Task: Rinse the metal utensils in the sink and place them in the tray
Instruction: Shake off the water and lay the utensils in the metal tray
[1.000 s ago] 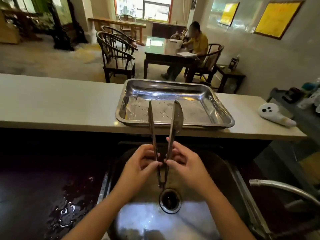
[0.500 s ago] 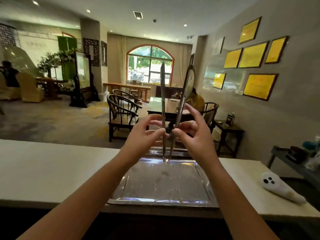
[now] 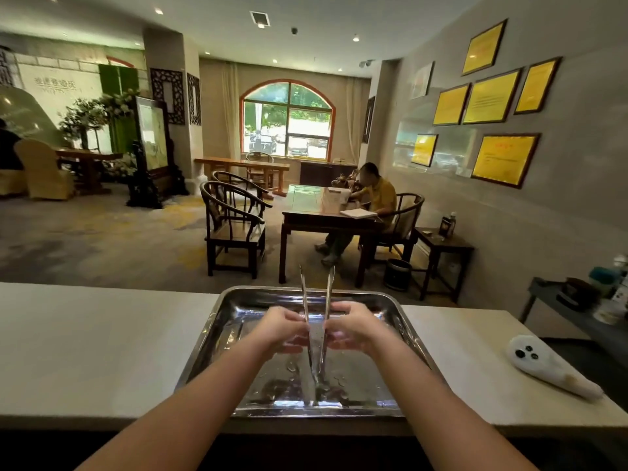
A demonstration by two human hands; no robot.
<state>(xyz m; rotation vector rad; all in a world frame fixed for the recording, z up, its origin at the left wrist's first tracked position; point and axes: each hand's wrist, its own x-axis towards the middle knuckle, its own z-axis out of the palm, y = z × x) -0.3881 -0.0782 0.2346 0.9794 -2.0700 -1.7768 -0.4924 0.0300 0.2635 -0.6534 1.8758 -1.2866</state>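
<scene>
Nearest, two bare forearms reach forward over the dark front edge of the counter [image 3: 102, 351]. The left hand [image 3: 282, 326] and right hand [image 3: 353, 326] each pinch one arm of the tongs [image 3: 316, 334] between thumb and fingers, one hand to a side. The tongs stand tilted over the tray [image 3: 217, 334], joined end down and touching or almost touching the wet tray floor near its front, the two tips up and spread toward the far rim. Water drops lie on the tray floor around that end. The sink is out of view, so rinsing looks finished for this piece; what is left is to lay it flat and let go. No other utensil shows in the tray. To the right on the counter lies a white cloth [image 3: 550, 368].
</scene>
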